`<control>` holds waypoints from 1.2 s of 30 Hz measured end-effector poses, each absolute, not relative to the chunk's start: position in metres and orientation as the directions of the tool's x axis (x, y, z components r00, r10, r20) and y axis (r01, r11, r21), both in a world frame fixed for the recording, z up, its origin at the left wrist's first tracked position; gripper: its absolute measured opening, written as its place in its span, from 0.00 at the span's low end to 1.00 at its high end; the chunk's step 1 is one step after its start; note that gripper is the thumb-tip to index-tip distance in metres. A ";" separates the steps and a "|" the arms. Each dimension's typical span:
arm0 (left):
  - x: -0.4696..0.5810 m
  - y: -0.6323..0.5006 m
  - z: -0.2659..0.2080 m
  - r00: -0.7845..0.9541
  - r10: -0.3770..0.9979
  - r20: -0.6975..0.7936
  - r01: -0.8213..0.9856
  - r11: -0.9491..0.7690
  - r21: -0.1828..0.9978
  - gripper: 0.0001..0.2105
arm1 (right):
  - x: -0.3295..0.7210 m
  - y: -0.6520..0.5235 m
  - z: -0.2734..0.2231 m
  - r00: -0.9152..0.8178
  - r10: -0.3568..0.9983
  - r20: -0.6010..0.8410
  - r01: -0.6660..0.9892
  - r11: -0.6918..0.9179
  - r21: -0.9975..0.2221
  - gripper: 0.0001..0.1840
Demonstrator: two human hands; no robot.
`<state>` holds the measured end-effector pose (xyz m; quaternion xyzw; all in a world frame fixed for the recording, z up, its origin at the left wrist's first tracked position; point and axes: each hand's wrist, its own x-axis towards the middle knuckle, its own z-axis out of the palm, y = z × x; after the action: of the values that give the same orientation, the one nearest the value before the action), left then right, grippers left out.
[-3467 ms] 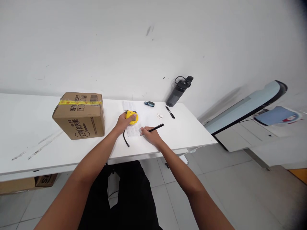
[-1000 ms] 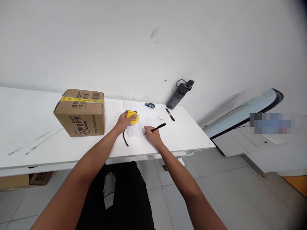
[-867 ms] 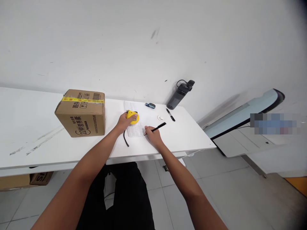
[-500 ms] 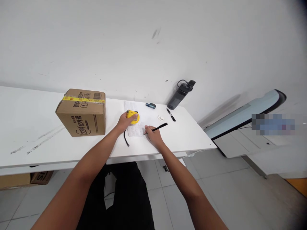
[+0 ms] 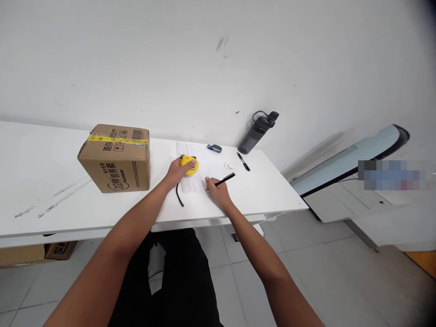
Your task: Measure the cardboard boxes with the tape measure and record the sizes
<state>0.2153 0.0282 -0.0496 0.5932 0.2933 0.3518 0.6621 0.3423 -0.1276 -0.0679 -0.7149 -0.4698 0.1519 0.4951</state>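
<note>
My left hand [image 5: 176,171] grips a yellow tape measure [image 5: 190,166], its thumb across the face and a black wrist strap [image 5: 179,196] trailing onto the table. Beneath the tape measure lies a sheet of paper [image 5: 191,184] with faint rows of marks. In my right hand [image 5: 219,193] is a slim black pen [image 5: 225,178], held in a writing grip with its lower end at the paper's right edge. The hand hides part of that edge. Left of both hands stands a brown cardboard box [image 5: 126,175] with yellow tape over its top.
On the white table [image 5: 177,217], a dark bottle [image 5: 252,136] stands by the wall. Near it lie a second black pen [image 5: 243,161], a small white item [image 5: 228,166] and a small blue-black object [image 5: 214,148]. A white cabinet-like unit [image 5: 340,204] stands to the right.
The pen in my right hand has tilted slightly, its upper end a little lower and further left. My left hand keeps its hold on the tape measure. The view has shifted slightly.
</note>
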 end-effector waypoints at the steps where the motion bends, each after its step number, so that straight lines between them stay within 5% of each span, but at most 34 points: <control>1: 0.215 0.028 -0.049 0.584 0.811 0.030 -0.119 0.049 0.992 0.26 | 0.341 -0.128 -0.067 0.511 0.824 0.245 0.530 -0.077 -0.844 0.25; 23: 0.215 0.026 -0.048 0.570 0.821 0.034 -0.099 0.027 0.995 0.25 | 0.345 -0.128 -0.065 0.447 0.888 0.111 0.433 -0.106 -0.895 0.26; 31: 0.217 0.031 -0.052 0.579 0.814 0.049 -0.114 0.021 0.993 0.26 | 0.346 -0.126 -0.070 0.622 0.745 0.243 0.391 -0.026 -0.920 0.30; 36: 0.217 0.031 -0.052 0.583 0.810 0.068 -0.067 -0.036 0.997 0.27 | 0.340 -0.127 -0.067 0.656 0.636 0.407 0.573 -0.069 -0.817 0.27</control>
<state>0.2166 0.0306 -0.0522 0.6295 0.2950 0.3488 0.6285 0.3403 -0.1273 -0.0668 -0.7304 -0.4135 0.0290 0.5428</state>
